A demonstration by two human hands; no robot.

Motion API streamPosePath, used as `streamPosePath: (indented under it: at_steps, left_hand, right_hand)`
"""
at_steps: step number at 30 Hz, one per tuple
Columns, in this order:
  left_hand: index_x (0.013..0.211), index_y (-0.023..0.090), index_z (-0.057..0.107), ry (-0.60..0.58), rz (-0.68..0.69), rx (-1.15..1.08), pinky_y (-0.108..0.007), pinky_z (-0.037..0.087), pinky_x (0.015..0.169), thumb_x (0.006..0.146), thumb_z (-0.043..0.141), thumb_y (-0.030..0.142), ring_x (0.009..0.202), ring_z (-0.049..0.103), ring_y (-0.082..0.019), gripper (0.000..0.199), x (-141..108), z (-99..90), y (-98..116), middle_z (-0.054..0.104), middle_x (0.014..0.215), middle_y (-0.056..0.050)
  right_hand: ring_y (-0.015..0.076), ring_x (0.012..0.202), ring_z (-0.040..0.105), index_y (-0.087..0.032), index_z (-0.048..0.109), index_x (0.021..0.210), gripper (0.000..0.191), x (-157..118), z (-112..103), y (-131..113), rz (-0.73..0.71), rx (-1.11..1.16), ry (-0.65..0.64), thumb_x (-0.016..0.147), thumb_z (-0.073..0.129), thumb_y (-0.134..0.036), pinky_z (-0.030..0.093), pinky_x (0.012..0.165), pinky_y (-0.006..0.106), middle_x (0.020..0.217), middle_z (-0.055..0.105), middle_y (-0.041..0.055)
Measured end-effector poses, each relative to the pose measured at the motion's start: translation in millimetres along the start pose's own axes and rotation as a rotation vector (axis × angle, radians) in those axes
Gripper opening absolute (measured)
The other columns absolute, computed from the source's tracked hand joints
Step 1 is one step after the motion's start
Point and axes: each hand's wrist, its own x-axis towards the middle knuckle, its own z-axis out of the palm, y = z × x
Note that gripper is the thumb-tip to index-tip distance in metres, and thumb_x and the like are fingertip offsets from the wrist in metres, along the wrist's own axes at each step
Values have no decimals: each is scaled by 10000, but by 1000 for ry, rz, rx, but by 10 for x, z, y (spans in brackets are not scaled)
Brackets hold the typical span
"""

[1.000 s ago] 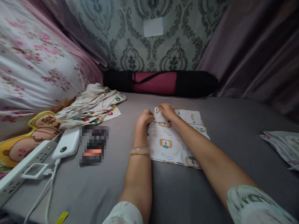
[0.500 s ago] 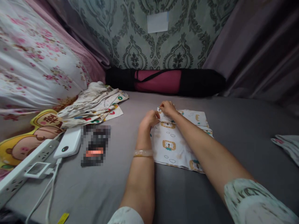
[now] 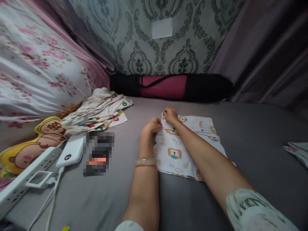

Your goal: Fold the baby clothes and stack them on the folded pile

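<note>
A white cotton cloth (image 3: 166,160) printed with tan lion faces lies in front of me on the grey sheet, its far part folded over in a band toward me. My right hand (image 3: 170,115) reaches across it, fingers curled and pinching the far left corner of the folded band. Just left of and nearer than that, my left hand (image 3: 153,125) is closed at the cloth's left edge, gripping the fabric near the fold. The fingertips of both hands are partly hidden. A pale bangle (image 3: 146,162) circles my left wrist.
A heap of printed cloths (image 3: 99,109) lies at the left. Nearer are a pig-shaped cushion (image 3: 24,157), a power strip (image 3: 14,189), a white power bank (image 3: 71,152) with cables and a pixelated dark object (image 3: 98,150). A black and pink bag (image 3: 163,86) lies along the wall; another cloth (image 3: 299,150) is at right.
My right hand has shifted slightly left and toward me at the cloth's far corner. My left hand has moved a little left and nearer, and the folded band looks flatter. The view tilts slightly up.
</note>
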Motion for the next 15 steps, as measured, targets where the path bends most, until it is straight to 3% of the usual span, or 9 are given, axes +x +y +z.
streamPosePath:
  at_steps: [4,8,15]
  left_hand:
    - [802,174,623,85,-55,-22,-243,448,621,761,594,224,694,604,-160,71,20,17,11,650,722,-41]
    - [795,193,621,239,-114,-7,-291,466,753,800,602,412,870,636,-208,220,79,124,33,689,828,-85]
    - [768,203,634,233,-192,49,-319,467,802,780,609,343,957,642,-246,142,87,189,83,708,837,-112]
  right_hand:
    - [195,1008,598,-216,679,1066,281,71,18,54,6,92,-28,932,435,-255,414,853,290,1080,696,61]
    - [174,961,624,-219,677,1077,253,139,7,80,-26,203,-45,894,507,-255,436,823,269,1050,710,40]
    - [158,911,652,-177,672,1104,272,205,89,73,85,377,-6,874,546,-249,464,808,264,1015,719,55]
